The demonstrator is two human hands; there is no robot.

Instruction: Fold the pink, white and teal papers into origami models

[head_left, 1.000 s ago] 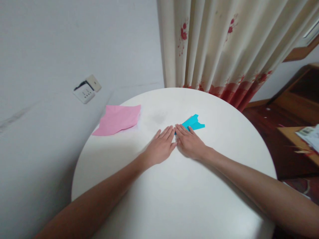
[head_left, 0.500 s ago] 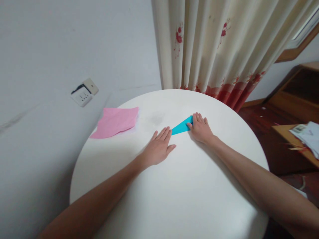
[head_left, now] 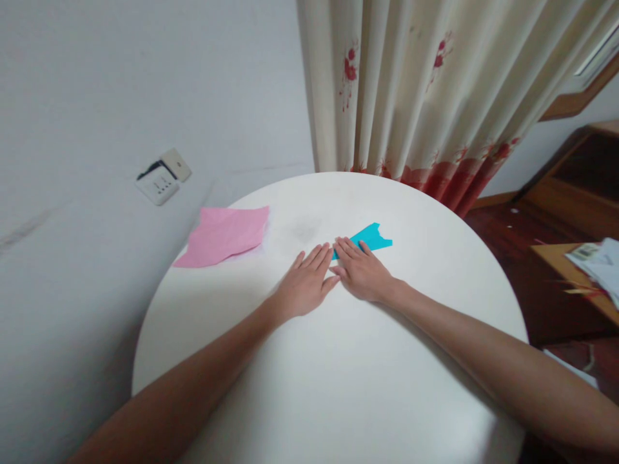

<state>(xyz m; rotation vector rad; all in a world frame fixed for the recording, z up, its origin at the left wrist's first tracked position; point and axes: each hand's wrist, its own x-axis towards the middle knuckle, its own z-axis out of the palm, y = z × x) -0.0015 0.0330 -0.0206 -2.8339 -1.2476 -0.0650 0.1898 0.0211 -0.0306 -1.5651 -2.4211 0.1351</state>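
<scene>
A folded piece of blue paper [head_left: 371, 238] lies flat on the round white table [head_left: 319, 386], narrow at its left tip and notched at its wide right end. My left hand [head_left: 305, 281] rests flat by the narrow tip, fingers stretched out and close together, its fingertips at the paper's left end. Over the narrow part lies my right hand [head_left: 360, 269], palm down with straight fingers, covering some of the paper. The two hands nearly meet at their thumbs and fingertips.
Pink paper [head_left: 225, 237] lies at the table's left edge, with white sheets under it. A wall with a socket [head_left: 158, 184] borders the left. Behind the table hangs a floral curtain [head_left: 387, 96]. Papers [head_left: 597, 264] lie on a wooden surface at the right.
My right hand has slid left along the blue paper, from its wide end to near my left hand, uncovering the notched end. My left hand has stayed almost in place.
</scene>
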